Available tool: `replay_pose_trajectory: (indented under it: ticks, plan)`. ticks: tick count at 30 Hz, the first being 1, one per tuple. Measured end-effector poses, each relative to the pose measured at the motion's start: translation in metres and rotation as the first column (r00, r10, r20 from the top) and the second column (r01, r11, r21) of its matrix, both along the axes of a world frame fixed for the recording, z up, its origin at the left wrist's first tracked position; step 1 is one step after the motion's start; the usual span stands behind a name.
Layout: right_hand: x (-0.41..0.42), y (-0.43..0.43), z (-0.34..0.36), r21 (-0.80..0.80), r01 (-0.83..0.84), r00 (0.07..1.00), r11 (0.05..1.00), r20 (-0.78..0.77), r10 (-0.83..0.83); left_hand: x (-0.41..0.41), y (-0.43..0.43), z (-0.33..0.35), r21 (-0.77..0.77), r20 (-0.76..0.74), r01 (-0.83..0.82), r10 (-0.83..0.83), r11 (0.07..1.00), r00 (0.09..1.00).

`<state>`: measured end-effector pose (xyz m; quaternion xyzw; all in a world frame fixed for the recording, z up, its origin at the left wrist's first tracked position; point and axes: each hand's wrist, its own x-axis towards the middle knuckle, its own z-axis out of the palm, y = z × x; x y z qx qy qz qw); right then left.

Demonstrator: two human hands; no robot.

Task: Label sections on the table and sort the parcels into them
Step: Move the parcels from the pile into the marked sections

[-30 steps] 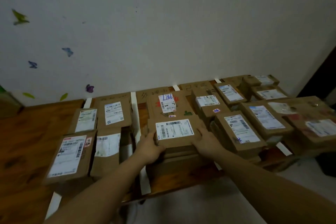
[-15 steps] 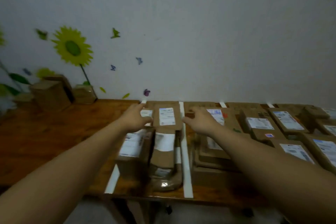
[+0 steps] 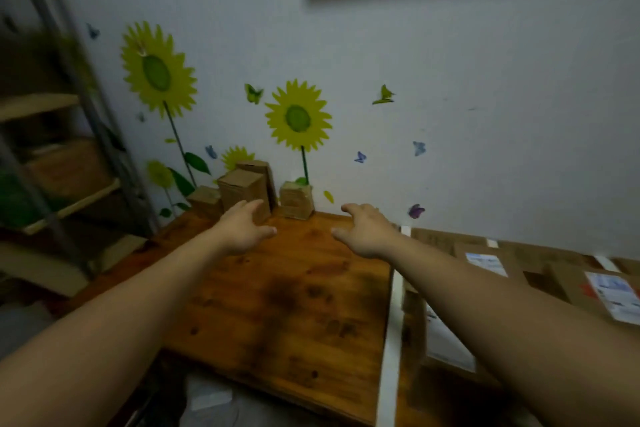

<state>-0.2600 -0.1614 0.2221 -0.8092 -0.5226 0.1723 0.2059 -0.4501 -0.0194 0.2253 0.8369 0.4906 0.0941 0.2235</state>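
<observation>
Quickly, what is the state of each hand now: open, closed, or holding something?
Left hand: open, fingers spread, holding nothing.
Right hand: open, fingers spread, holding nothing.

The table (image 3: pixel 277 288) is being seen as orange-brown wood, with dark smudges and little knots. The pale wall (image 3: pixel 485 114) is being dotted with colour — yellow sunflowers (image 3: pixel 298 118) with green middles, and butterflies (image 3: pixel 360 157) in blue, purple and green. The parcels (image 3: pixel 568 284) are being shown in plain brown, with white labels (image 3: pixel 486 263). The tape strips (image 3: pixel 388 357) are being shown in white.
</observation>
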Motion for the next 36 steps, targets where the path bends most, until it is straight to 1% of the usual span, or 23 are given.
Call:
replay_pose_trajectory:
  ticks: [5,8,11,13,18,21,25,28,31,34,36]
  plan:
    - [-0.013,0.076,-0.013,-0.046,-0.042,0.999,0.998,0.017,0.043,-0.02,0.068,-0.015,-0.043,0.005,-0.066,0.067,0.997,0.998]
    - [0.002,0.117,-0.026,-0.079,-0.022,1.0,0.997,0.017,0.023,-0.005,0.109,-0.024,-0.071,-0.017,-0.045,0.043,0.997,0.999]
    - [0.029,0.162,-0.039,-0.099,-0.014,0.999,0.995,0.05,0.019,0.024,0.155,-0.031,-0.075,-0.028,-0.001,-0.001,0.997,1.0]
    - [0.048,0.194,-0.048,-0.105,-0.005,0.999,0.994,0.044,0.009,0.047,0.188,-0.037,-0.099,-0.01,0.038,-0.04,0.994,0.999]
    - [0.09,0.269,-0.073,-0.144,0.061,0.998,0.988,-0.024,-0.065,0.1,0.256,-0.055,-0.16,-0.027,0.088,-0.093,0.983,0.995]
    - [0.105,0.307,-0.09,-0.168,0.1,0.99,0.981,-0.086,-0.116,0.127,0.296,-0.072,-0.235,-0.011,0.095,-0.1,0.967,0.995]
    - [0.116,0.354,-0.114,-0.18,0.17,0.967,0.969,-0.16,-0.2,0.161,0.342,-0.097,-0.326,0.036,0.07,-0.062,0.943,0.997]
    - [0.12,0.387,-0.132,-0.198,0.24,0.927,0.95,-0.245,-0.285,0.186,0.373,-0.116,-0.36,0.092,0.106,-0.078,0.927,0.993]
    - [0.121,0.415,-0.146,-0.216,0.314,0.865,0.924,-0.337,-0.373,0.208,0.4,-0.138,-0.43,0.172,0.149,-0.081,0.891,0.982]
    - [0.121,0.435,-0.154,-0.21,0.385,0.793,0.899,-0.424,-0.438,0.223,0.422,-0.156,-0.588,0.274,0.243,-0.093,0.771,0.957]
    - [0.118,0.444,-0.157,-0.207,0.418,0.754,0.885,-0.464,-0.465,0.232,0.449,-0.189,-0.663,0.273,0.224,-0.048,0.715,0.961]
